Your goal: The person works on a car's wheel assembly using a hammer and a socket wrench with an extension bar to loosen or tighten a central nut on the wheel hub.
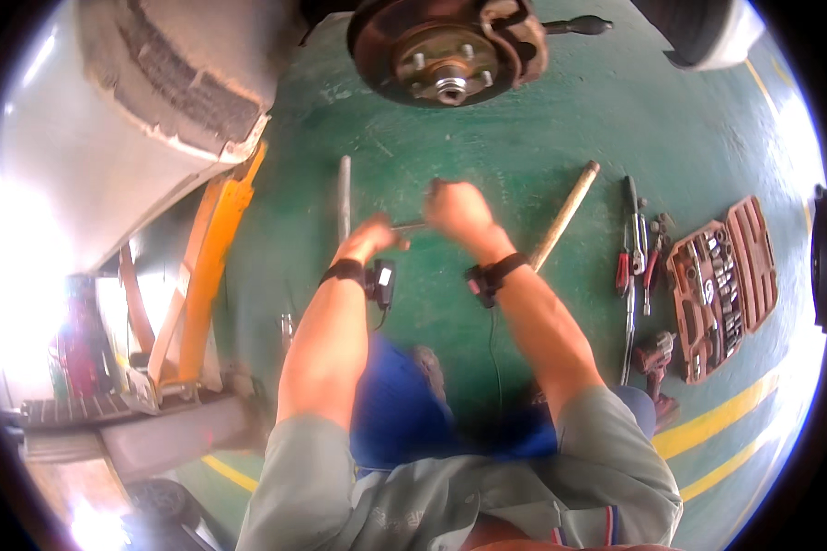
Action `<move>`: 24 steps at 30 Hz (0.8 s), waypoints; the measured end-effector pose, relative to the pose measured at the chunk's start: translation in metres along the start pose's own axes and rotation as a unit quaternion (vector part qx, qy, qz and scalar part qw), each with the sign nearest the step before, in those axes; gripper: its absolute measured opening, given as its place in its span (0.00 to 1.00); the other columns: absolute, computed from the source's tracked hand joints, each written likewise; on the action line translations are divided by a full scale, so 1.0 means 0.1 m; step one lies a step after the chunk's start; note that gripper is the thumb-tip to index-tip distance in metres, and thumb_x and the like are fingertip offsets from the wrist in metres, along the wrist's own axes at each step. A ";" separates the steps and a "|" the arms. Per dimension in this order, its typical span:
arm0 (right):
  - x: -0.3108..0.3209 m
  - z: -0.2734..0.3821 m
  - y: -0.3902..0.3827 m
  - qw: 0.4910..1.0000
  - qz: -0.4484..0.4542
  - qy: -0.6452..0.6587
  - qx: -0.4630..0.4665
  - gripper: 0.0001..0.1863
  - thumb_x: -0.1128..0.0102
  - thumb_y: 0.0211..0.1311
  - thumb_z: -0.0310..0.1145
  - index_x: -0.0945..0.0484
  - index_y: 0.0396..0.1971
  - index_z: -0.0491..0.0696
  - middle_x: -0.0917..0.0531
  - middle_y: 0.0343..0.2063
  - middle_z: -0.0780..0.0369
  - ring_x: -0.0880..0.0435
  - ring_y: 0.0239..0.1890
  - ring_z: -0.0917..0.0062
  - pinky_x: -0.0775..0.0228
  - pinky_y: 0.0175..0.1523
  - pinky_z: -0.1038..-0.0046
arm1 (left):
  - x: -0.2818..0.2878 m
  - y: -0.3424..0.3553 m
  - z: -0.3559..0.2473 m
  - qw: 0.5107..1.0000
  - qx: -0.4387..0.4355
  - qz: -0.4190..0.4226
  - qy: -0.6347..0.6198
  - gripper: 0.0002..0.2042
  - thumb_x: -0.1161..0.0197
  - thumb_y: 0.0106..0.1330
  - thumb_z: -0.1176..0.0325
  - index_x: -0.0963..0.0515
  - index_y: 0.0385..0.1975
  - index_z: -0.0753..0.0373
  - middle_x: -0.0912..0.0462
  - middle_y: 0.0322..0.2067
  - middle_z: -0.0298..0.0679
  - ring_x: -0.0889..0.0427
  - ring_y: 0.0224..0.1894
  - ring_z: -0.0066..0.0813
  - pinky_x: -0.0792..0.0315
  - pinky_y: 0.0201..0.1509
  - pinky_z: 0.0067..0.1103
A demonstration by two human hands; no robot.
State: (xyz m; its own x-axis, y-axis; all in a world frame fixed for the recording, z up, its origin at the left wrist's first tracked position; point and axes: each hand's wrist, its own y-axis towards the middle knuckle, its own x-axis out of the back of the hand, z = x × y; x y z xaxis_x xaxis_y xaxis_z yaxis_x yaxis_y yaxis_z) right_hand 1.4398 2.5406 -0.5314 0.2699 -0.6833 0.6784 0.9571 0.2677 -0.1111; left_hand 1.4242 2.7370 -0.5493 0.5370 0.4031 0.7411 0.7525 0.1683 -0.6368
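Note:
My right hand [459, 211] is closed on a thin metal rod [408, 226] at the middle of the floor. My left hand [368, 241], blurred, is curled at the rod's other end. A grey metal tube [345, 188] lies beyond my left hand, and a longer pale tube [565, 210] lies to the right of my right hand. Above both hands, at the top of the view, is a rusty brake disc [381, 50] with a hub, studs and caliper [524, 41].
A car body panel [73, 174] and orange lift arm [211, 275] stand left. On the green floor [450, 138] at right lie long wrenches and pliers [639, 262], an impact gun [655, 358] and an open socket case [708, 294]. A dark suspension part [671, 23] hangs upper right.

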 end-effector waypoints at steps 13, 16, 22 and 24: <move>0.89 0.37 0.10 0.940 -0.180 0.288 0.019 0.13 0.41 0.49 0.36 0.22 0.24 0.39 0.19 0.23 0.48 0.18 0.30 0.54 0.26 0.37 0.63 | 0.48 -0.35 0.26 0.968 -0.114 -0.214 0.061 0.19 0.36 0.57 0.51 0.23 0.39 0.58 0.17 0.37 0.44 0.20 0.44 0.47 0.27 0.48 0.33; 0.90 0.33 0.16 0.899 -0.135 0.412 -0.061 0.15 0.40 0.50 0.38 0.21 0.26 0.38 0.19 0.21 0.51 0.17 0.26 0.61 0.27 0.35 0.65 | 0.88 -0.66 0.41 0.917 -0.126 -0.353 0.135 0.14 0.35 0.55 0.57 0.24 0.31 0.61 0.18 0.30 0.48 0.19 0.37 0.50 0.25 0.40 0.34; 0.56 0.22 0.34 0.777 -0.209 0.586 -0.094 0.14 0.39 0.51 0.36 0.23 0.26 0.38 0.24 0.16 0.62 0.27 0.20 0.78 0.34 0.26 0.73 | 1.61 -1.54 -0.36 0.870 -0.102 -0.387 0.287 0.14 0.31 0.51 0.56 0.20 0.28 0.60 0.19 0.23 0.47 0.19 0.28 0.48 0.27 0.32 0.36; 0.60 0.25 0.41 0.718 -0.187 0.663 -0.096 0.12 0.40 0.51 0.34 0.23 0.23 0.39 0.26 0.15 0.66 0.30 0.18 0.80 0.38 0.24 0.75 | 1.69 -1.68 -0.47 0.873 -0.074 -0.372 0.307 0.14 0.31 0.50 0.55 0.20 0.27 0.60 0.19 0.22 0.47 0.19 0.28 0.48 0.27 0.33 0.36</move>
State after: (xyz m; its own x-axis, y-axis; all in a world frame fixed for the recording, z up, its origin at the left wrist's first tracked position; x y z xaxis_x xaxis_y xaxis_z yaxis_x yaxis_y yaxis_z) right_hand 1.4928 2.5277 -0.4770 -0.2684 -0.7634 -0.5875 0.9514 -0.1143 -0.2861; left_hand 1.4067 2.7348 -0.3073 -0.0522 -0.3328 0.9416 0.9967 0.0413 0.0699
